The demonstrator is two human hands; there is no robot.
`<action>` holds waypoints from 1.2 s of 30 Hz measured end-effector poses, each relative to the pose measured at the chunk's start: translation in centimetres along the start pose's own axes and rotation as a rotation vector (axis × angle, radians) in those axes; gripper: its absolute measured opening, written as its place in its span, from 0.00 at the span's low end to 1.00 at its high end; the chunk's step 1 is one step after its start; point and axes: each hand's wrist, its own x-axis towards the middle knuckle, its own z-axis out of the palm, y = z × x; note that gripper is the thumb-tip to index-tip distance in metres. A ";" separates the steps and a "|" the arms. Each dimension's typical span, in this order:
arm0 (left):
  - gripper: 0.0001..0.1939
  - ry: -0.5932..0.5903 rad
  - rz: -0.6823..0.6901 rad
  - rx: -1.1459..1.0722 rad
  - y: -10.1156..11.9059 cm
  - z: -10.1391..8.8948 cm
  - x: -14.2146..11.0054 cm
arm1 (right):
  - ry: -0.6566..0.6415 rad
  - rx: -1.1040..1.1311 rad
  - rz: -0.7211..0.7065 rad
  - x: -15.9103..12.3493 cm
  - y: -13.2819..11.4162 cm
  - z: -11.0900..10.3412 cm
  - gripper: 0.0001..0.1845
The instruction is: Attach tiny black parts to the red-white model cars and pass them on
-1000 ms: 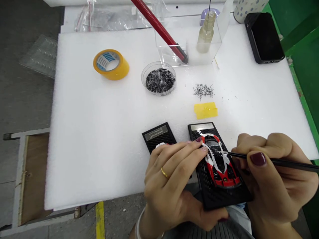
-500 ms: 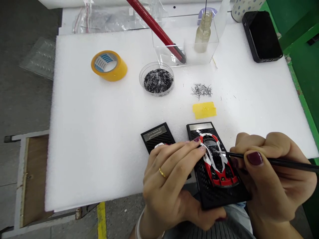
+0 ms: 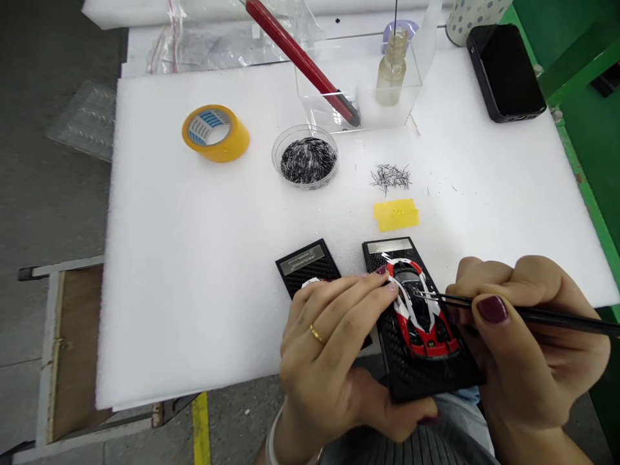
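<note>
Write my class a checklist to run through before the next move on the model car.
1. Left hand steadying the black base: ok.
2. Tweezers held in the right hand: ok.
3. Tweezer tips at the model car: ok.
4. A strand gripped between the tips: cannot tell, too small.
5. All loose strands inside the round dish: not ok, a pile lies outside it.
6. Second base clear of the left hand: not ok, partly hidden beneath it.

Worn on the head; faces down over both hands.
</note>
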 end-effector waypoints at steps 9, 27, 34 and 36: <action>0.32 0.006 -0.008 0.003 0.1 0.0 0.1 | 0.043 0.032 0.052 0.0 -0.2 0.1 0.06; 0.33 0.032 -0.006 0.019 0.0 0.2 0.1 | 0.053 0.030 0.043 0.2 -0.1 0.2 0.07; 0.34 0.014 -0.014 0.000 0.0 -0.1 -0.1 | 0.065 0.045 0.049 0.1 0.0 0.4 0.06; 0.34 0.009 -0.014 -0.001 0.0 -0.1 -0.1 | 0.069 0.049 0.054 0.1 0.0 0.4 0.06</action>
